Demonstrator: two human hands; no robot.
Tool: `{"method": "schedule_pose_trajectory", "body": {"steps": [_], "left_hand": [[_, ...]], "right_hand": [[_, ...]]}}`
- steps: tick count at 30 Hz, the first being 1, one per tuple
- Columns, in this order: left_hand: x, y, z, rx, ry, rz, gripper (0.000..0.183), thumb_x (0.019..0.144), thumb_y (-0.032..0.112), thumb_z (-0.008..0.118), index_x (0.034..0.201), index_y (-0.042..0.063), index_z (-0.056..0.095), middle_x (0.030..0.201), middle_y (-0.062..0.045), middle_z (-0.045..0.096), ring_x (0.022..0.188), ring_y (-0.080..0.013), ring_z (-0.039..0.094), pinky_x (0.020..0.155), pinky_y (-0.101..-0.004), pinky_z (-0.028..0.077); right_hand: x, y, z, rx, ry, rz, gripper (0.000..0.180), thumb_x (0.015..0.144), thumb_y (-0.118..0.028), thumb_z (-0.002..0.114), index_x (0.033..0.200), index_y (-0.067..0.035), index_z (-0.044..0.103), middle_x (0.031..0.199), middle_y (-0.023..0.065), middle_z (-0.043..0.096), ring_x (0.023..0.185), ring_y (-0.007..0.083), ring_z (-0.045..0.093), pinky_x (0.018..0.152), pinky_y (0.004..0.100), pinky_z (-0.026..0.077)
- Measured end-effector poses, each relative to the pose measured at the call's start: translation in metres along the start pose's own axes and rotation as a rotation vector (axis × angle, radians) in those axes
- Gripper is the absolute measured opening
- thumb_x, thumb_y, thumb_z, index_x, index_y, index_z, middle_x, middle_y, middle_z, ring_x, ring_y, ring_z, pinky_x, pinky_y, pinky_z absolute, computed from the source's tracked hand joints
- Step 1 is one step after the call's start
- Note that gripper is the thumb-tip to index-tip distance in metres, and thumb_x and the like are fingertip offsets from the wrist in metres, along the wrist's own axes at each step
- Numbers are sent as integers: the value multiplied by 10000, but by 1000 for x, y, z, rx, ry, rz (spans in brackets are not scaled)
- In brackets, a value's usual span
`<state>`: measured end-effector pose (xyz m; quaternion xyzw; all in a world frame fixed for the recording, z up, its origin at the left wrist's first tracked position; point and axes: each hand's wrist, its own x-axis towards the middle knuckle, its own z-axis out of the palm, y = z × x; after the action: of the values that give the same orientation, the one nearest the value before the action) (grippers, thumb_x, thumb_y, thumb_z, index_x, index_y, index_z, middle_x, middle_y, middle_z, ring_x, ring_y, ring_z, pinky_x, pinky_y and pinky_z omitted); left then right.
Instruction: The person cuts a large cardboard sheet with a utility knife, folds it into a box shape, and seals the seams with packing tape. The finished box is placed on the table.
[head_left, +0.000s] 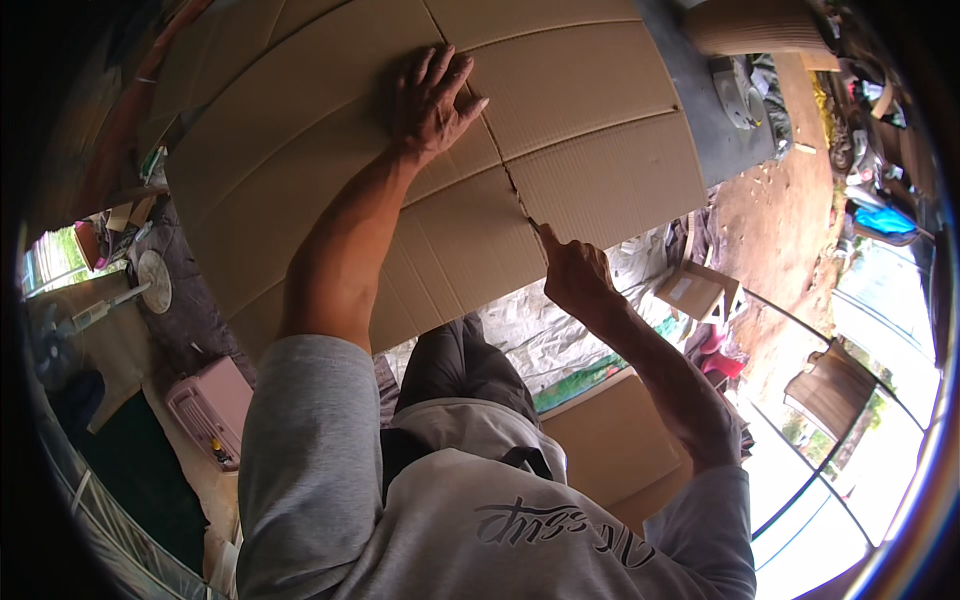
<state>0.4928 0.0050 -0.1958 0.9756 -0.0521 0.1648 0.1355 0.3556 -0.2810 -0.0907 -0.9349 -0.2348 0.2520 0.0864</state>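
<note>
A large creased sheet of corrugated cardboard (592, 135) lies before me. My left hand (435, 101) rests palm down on it, fingers spread, just left of a dark slit line that runs down the sheet. Near the sheet's lower edge, my right hand (574, 274) is closed around a small, thin, dark-tipped tool (534, 224), most of it hidden in the fingers. The tip touches the slit line, and the index finger points along it. Whether the tool is a blade cannot be told.
A pink plastic case (214, 412) is at the lower left, near a standing fan (56, 337). More cardboard (615, 442) lies below my right arm. A small stool (697, 292) stands on the right, and a white device (739, 94) sits at the upper right.
</note>
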Motion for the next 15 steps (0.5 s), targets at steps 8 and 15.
{"method": "schedule_pose_trajectory", "body": {"steps": [8, 15], "left_hand": [[-1, -1, 6, 8, 23, 32, 659, 929, 564, 657, 1463, 189, 561, 1594, -84, 426, 1457, -332, 385, 1066, -586, 380], [-5, -2, -4, -9, 19, 67, 652, 946, 536, 647, 1469, 160, 546, 1593, -119, 422, 1446, -362, 394, 1094, -587, 377]], "right_hand": [[3, -5, -3, -28, -25, 3, 403, 873, -78, 572, 1258, 33, 526, 748, 241, 684, 712, 436, 703, 642, 536, 551], [-143, 59, 57, -145, -609, -90, 204, 806, -172, 645, 965, -67, 719, 842, 144, 739, 847, 337, 737, 724, 492, 587]]}}
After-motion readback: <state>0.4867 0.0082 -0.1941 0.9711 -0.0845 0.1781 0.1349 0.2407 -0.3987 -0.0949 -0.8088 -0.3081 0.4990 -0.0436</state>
